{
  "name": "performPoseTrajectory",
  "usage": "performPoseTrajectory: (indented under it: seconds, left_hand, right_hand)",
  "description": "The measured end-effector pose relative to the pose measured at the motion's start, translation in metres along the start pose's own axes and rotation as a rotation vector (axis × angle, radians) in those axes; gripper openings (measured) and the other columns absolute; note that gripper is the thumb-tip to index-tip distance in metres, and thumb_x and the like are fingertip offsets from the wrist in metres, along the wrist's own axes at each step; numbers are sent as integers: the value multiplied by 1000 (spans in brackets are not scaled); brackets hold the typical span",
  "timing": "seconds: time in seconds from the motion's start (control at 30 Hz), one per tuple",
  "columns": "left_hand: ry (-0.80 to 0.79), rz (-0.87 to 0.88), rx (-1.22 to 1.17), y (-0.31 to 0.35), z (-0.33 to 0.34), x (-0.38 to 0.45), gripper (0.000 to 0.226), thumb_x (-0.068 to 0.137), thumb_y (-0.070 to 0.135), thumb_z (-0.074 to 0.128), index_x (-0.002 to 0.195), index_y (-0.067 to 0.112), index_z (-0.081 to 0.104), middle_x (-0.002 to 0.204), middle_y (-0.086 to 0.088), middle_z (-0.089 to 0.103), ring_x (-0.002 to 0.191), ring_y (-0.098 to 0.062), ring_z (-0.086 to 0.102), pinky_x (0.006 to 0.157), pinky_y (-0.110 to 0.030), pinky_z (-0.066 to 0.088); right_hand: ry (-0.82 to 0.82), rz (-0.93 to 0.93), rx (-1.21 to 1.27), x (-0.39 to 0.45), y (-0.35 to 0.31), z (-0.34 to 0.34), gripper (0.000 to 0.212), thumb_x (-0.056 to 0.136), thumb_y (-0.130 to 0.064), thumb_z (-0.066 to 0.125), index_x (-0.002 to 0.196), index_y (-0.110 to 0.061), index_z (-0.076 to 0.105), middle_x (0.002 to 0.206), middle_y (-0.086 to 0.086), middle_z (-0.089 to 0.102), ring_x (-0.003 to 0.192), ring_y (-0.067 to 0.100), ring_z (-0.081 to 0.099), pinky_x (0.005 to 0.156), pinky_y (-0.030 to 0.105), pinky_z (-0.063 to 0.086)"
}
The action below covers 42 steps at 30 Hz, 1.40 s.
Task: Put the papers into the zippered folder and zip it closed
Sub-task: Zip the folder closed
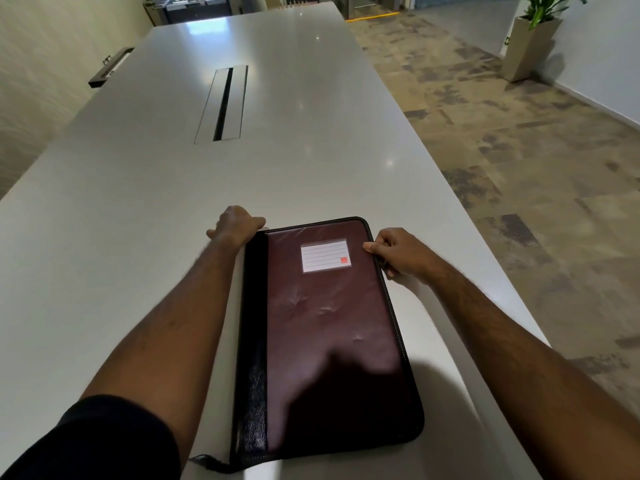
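A dark maroon zippered folder [329, 327] with a black spine lies flat and closed on the grey table [145, 216], near its front right edge. A white label card [325, 256] sits on its cover. My left hand [235, 225] grips the folder's far left corner at the spine. My right hand [398, 252] pinches the folder's right edge near the far corner, at the zipper track. A black zipper cord [209, 462] trails from the near left corner. No papers are visible.
A long cable slot with metal lids [223, 103] runs down the table's middle. The table's right edge drops to a patterned carpet [519, 150]. A tall planter [530, 46] stands at the far right wall.
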State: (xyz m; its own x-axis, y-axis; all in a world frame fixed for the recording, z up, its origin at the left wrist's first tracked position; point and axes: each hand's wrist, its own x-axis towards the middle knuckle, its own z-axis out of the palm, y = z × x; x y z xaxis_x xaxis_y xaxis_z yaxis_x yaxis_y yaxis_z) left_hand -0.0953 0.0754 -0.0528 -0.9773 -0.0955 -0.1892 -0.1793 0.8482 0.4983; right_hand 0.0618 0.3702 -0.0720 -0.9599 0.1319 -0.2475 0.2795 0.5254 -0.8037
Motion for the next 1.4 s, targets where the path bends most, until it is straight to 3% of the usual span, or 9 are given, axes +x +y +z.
performPoseTrajectory:
  seconds: [0.1, 0.33, 0.47, 0.63, 0.8, 0.93, 1.07, 1.23, 1.4]
  left_hand:
    - [15, -18, -10, -11, -6, 1, 30, 83, 27, 68, 68, 14, 45, 71, -3, 48, 78, -28, 51, 83, -39, 33]
    - [27, -8, -20, -18, -3, -7, 18, 82, 22, 63, 68, 16, 55, 80, -4, 63, 83, -30, 60, 85, -39, 34]
    - [61, 56, -109, -31, 5, -11, 25, 90, 22, 61, 67, 15, 55, 70, -2, 57, 76, -29, 57, 76, -37, 41]
    - [102, 113, -279, -54, 12, -44, 34, 99, 45, 62, 84, 14, 64, 77, 8, 60, 76, -17, 57, 73, -31, 39]
    - [109, 164, -274, -92, 20, -103, 26, 97, 51, 63, 92, 26, 64, 85, 14, 63, 81, -6, 62, 67, -29, 45]
    - [89, 200, -259, -112, 21, -145, 29, 97, 53, 63, 104, 26, 69, 97, 9, 67, 89, -8, 65, 77, -33, 56]
    - [54, 195, -282, -130, 19, -177, 33, 96, 52, 65, 114, 25, 71, 103, 9, 69, 93, -5, 65, 82, -30, 56]
    - [47, 166, -284, -131, 18, -193, 39, 95, 49, 68, 123, 20, 70, 105, 8, 69, 97, -12, 66, 90, -37, 58]
    - [46, 147, -284, -126, 16, -194, 38, 95, 46, 70, 119, 18, 72, 107, 3, 72, 99, -17, 69, 89, -39, 59]
  right_hand:
    - [-1, 6, 0, 0, 0, 0, 34, 103, -32, 62, 78, -13, 51, 68, 20, 64, 50, 26, 59, 52, 28, 45]
    - [36, 20, -18, -4, -2, 3, 34, 102, -35, 63, 79, -12, 52, 64, 16, 66, 48, 23, 60, 54, 28, 45]
    - [111, 28, -43, -15, -5, 9, 34, 103, -38, 61, 85, -9, 55, 67, 11, 67, 52, 20, 61, 58, 32, 48]
    - [212, 51, -78, -43, 1, 17, 38, 99, -47, 63, 91, -10, 59, 79, 5, 69, 66, 21, 65, 71, 41, 57]
    - [215, 75, -42, -78, 11, 29, 31, 97, -45, 67, 99, -14, 64, 88, 4, 70, 70, 21, 66, 72, 41, 59]
    - [200, 39, -81, -103, 13, 28, 25, 96, -42, 69, 95, -18, 69, 88, -2, 71, 76, 15, 68, 72, 35, 56]
    - [139, 62, 4, -127, 22, 31, 19, 97, -39, 69, 93, -21, 73, 83, -2, 74, 70, 13, 70, 67, 32, 55]
    - [176, 80, 33, -136, 22, 39, 8, 94, -24, 71, 93, -19, 76, 85, -1, 77, 81, 16, 74, 77, 35, 58]
    - [175, 148, 84, -132, 17, 40, 16, 86, -16, 70, 82, 0, 72, 65, 12, 64, 60, 14, 55, 65, 31, 46]
